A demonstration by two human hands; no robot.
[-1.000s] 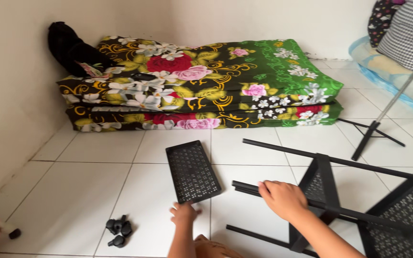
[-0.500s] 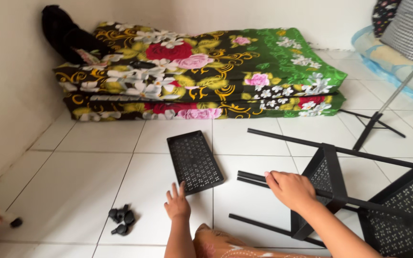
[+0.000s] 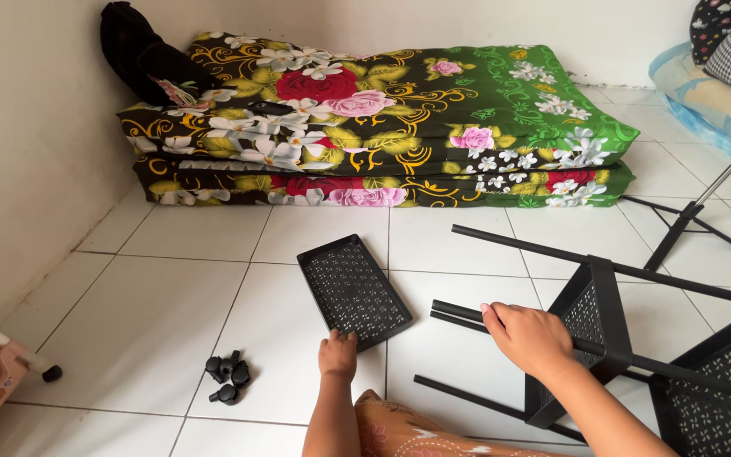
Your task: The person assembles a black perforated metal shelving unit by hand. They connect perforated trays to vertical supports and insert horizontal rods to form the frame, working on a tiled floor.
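Left hand (image 3: pixel 338 354) resting with fingers laid loosely on the near edge of a black perforated shelf tray (image 3: pixel 353 291), which lies flat on the white tiled floor (image 3: pixel 171 305) toward its middle, not clasped. Right hand (image 3: pixel 528 337) closed over a black pole (image 3: pixel 467 315) of the toppled black rack frame (image 3: pixel 628 338), lying on its side toward the floor's right edge. A cluster of black caster wheels (image 3: pixel 227 377) on the tiles left of the tray, a folded floral mattress (image 3: pixel 382 127) against the far wall, and a black tripod stand (image 3: pixel 687 216) at right.
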